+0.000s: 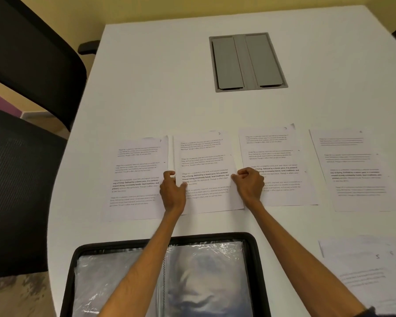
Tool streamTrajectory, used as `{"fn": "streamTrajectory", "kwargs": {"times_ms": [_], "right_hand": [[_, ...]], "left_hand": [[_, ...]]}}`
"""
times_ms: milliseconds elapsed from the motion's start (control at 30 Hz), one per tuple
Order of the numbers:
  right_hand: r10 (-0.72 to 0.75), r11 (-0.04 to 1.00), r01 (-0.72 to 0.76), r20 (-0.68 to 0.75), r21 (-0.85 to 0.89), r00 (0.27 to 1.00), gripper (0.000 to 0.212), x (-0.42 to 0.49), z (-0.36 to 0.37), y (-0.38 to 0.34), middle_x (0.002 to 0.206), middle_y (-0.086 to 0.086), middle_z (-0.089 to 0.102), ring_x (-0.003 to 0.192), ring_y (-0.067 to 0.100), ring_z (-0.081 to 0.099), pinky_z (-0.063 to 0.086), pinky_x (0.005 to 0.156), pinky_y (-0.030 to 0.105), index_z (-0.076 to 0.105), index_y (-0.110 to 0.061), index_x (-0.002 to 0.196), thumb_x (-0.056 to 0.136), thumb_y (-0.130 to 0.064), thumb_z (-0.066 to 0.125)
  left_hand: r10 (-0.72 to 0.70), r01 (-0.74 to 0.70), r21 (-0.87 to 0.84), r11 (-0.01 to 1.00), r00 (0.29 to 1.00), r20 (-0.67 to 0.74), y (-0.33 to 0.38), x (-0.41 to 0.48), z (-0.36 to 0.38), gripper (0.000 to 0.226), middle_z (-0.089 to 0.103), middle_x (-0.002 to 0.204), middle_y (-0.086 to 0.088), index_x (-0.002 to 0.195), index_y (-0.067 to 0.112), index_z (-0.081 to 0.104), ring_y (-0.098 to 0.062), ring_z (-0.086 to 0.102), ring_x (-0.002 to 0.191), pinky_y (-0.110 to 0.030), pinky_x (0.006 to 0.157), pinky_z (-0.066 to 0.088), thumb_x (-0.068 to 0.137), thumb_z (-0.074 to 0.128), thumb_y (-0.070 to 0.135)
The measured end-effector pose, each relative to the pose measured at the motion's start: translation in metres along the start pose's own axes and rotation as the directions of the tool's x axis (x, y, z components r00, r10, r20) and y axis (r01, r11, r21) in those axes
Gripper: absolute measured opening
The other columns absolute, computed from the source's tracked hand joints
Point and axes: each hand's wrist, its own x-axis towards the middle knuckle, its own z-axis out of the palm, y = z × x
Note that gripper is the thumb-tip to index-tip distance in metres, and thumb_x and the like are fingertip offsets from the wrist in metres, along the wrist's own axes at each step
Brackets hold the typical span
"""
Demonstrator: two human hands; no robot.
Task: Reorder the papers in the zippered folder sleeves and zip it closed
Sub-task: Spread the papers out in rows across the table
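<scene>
Open folder (78, 252) nearest, behind both wrists, left hand (172, 188) fingers curled pinching sheet 2 (206, 170) at its left edge, right hand (249, 184) fingers curled on its right edge, sheet 1 (135, 179) just left of the fingers, sheet 3 (274, 156) just right, hatch (247, 61) well beyond

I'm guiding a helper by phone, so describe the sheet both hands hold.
On the white table, beyond the open black zippered folder, printed sheets lie in a row. The held sheet is second from the left. It alone bears a 2 at its top right corner, and the left hand and right hand pinch its side edges.
</scene>
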Motion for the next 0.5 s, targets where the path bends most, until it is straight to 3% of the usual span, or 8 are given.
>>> {"fn": "streamTrajectory", "kwargs": {"times_ms": [200,367,500], "right_hand": [[-0.105,0.994,0.105,-0.010,-0.009,0.994,0.023,-0.007,-0.004,0.008,0.086,0.001,0.066,0.078,0.014,0.062,0.050,0.074,0.029,0.065,-0.011,0.096,0.082,-0.026,0.076],[-0.103,0.995,0.103,-0.011,0.012,0.995,0.024,-0.020,-0.017,0.008,0.089,-0.001,0.066,0.080,0.013,0.062,0.048,0.074,0.025,0.066,-0.012,0.099,0.083,-0.027,0.075],[-0.057,0.995,0.059,-0.025,0.076,0.998,0.023,-0.045,-0.037,0.013,0.090,-0.001,0.067,0.081,0.012,0.062,0.047,0.074,0.021,0.067,-0.012,0.101,0.084,-0.025,0.075]], "left_hand": [[0.125,-0.124,0.097,0.988,0.992,-0.003,-0.002,-0.008,0.003,0.042,0.051,0.130,-0.012,0.127,0.008,0.053,-0.027,0.050,0.121,-0.036,0.102,0.043,0.088,0.070,0.009],[0.200,-0.195,0.145,0.970,0.980,-0.020,0.006,-0.025,0.005,0.040,0.053,0.128,-0.010,0.124,0.011,0.057,-0.026,0.048,0.120,-0.046,0.103,0.043,0.087,0.071,0.008],[0.218,-0.219,0.039,0.975,0.976,0.031,0.017,-0.067,0.010,0.036,0.055,0.125,-0.006,0.123,0.013,0.058,-0.021,0.049,0.118,-0.037,0.104,0.043,0.089,0.067,0.007]]}}
